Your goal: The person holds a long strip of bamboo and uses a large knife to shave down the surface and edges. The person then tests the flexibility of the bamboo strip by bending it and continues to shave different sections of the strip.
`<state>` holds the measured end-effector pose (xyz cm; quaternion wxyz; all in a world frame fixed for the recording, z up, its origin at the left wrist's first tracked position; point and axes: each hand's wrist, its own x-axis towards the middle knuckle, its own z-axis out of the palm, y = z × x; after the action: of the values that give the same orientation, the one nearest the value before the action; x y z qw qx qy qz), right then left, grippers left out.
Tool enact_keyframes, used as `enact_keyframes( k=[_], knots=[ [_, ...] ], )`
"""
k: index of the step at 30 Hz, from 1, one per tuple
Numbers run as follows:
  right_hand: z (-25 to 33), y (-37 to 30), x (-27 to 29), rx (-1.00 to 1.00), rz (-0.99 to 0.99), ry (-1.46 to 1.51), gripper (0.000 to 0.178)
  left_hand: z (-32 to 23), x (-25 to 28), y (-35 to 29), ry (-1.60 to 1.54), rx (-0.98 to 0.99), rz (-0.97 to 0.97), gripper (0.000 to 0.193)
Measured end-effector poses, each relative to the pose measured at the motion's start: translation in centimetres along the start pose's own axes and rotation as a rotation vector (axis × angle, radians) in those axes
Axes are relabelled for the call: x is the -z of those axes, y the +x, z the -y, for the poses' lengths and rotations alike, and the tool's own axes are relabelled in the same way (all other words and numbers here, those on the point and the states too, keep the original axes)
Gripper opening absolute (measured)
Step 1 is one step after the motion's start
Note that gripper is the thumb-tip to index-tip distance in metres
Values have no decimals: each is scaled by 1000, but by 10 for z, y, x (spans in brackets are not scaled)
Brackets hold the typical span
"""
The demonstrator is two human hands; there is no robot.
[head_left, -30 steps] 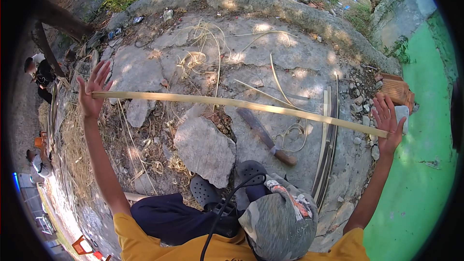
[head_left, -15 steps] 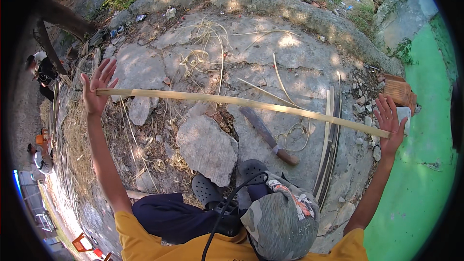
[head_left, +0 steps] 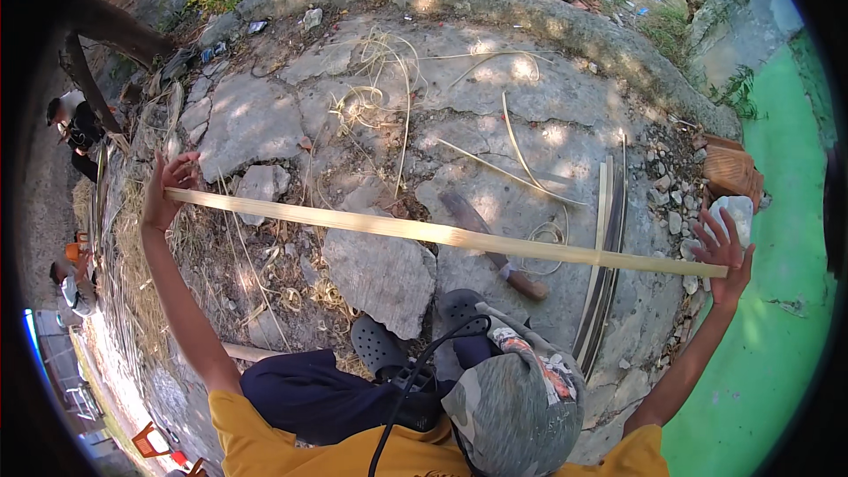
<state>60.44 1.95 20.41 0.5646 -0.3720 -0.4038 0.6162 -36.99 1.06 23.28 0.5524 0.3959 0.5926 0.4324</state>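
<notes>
A long, pale bamboo strip (head_left: 380, 223) spans the view between my two hands, slanting slightly down to the right. Its left end presses against the palm of my left hand (head_left: 168, 190), whose fingers bend loosely above it. The right end is borne at the palm of my right hand (head_left: 729, 256), its fingers spread apart. Beneath the strip, a machete (head_left: 517, 281) with a wooden handle lies on the broken concrete, its blade partly covered by the strip. Behind it rest thin bamboo slivers (head_left: 512, 146).
Dark and pale bamboo lengths (head_left: 604, 247) lie to the right, near a green wall (head_left: 764, 336), a white block (head_left: 735, 216) and a brick (head_left: 731, 172). Curled shavings (head_left: 360, 106) litter the concrete slab (head_left: 256, 119). A loose slab (head_left: 384, 278) sits before my clogs (head_left: 378, 343). People (head_left: 78, 128) are at far left.
Both hands have come down nearer to me with the bamboo strip, and the right hand has shifted slightly outward. The left fingers, stretched before, are now more bent.
</notes>
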Motion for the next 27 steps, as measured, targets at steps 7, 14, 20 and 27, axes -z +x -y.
enact_keyframes(
  k=[7, 14, 20, 27],
  knots=[
    [17, -1, 9, -679, 137, -759, 78, 2, 1, -19, 477, 319, 108, 46],
    [39, 0, -7, -200, 33, -813, 70, 1, 25, -7, 500, -297, -156, 43],
    [28, 16, -32, 362, -188, -935, 65, -31, -53, 11, 583, -598, -173, 57],
    [-7, 27, -57, 344, -230, -1061, 29, -15, -45, 20, 438, -612, -286, 41]
  ],
)
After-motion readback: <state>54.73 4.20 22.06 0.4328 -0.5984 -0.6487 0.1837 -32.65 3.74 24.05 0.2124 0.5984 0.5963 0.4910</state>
